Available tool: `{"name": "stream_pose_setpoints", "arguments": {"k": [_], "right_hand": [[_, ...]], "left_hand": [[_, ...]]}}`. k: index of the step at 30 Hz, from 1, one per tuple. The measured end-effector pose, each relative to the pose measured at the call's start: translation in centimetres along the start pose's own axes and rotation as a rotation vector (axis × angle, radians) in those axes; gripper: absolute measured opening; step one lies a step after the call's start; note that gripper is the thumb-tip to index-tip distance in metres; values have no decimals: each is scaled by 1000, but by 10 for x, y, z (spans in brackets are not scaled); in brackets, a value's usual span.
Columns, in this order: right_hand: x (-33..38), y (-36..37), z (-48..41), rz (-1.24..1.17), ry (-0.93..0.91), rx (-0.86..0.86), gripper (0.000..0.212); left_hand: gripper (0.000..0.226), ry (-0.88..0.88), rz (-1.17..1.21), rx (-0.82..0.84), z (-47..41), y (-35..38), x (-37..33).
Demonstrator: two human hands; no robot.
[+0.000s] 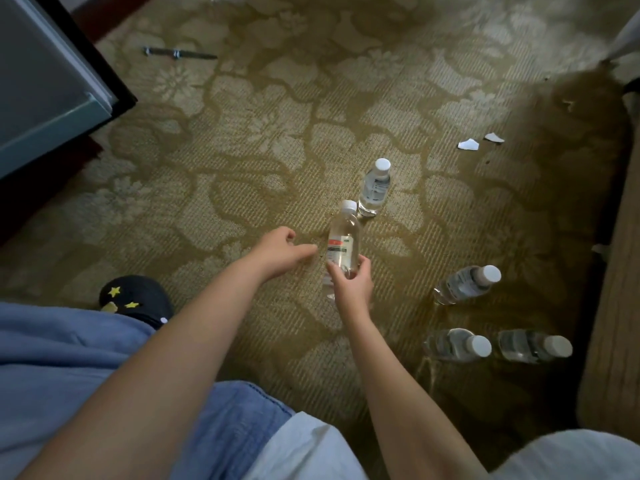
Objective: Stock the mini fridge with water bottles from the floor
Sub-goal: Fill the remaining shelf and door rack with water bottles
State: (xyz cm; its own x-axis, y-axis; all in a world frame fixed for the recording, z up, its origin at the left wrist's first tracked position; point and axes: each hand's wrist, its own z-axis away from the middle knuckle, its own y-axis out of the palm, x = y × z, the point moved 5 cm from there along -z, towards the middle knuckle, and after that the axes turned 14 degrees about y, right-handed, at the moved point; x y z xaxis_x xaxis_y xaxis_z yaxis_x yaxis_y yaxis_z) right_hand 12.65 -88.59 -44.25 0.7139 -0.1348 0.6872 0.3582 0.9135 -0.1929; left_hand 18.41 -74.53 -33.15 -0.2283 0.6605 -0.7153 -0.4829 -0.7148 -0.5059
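A flower-patterned carpet [263, 140] fills the frame, with the mini fridge [41, 84] at the upper left. Only a grey panel shows, probably its open door. Four spare bottles [465, 284] stand on the carpet, one just above centre and three at the lower right. At centre the right hand [351, 284] is wrapped round the lower body of a water bottle [341, 237], its cap tilted away. The left hand [282, 249], just beside it, is loosely curled and empty. Better to bring the left hand onto the upper body before swinging the bottle up-left toward the fridge — a low one-handed hold lets the top sway.
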Motion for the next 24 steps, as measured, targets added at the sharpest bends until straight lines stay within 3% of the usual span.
{"name": "stream_pose_setpoints", "arguments": {"k": [6, 10, 13, 16, 21, 24], "right_hand": [[42, 42, 33, 52, -288, 193, 52], [55, 61, 43, 128, -396, 336, 55], [56, 65, 43, 185, -387, 403, 62], [60, 60, 31, 178, -289, 470, 38], [89, 26, -17, 111, -226, 119, 26], [103, 5, -52, 76, -138, -161, 36]], "left_hand": [[80, -22, 236, -126, -4, -28, 5], [56, -51, 392, -274, -8, -51, 9], [39, -44, 321, -403, -11, -63, 11], [38, -7, 205, -411, -14, -66, 9], [59, 46, 22, -439, -16, -74, 0], [62, 87, 3, -435, -19, -79, -7]]}}
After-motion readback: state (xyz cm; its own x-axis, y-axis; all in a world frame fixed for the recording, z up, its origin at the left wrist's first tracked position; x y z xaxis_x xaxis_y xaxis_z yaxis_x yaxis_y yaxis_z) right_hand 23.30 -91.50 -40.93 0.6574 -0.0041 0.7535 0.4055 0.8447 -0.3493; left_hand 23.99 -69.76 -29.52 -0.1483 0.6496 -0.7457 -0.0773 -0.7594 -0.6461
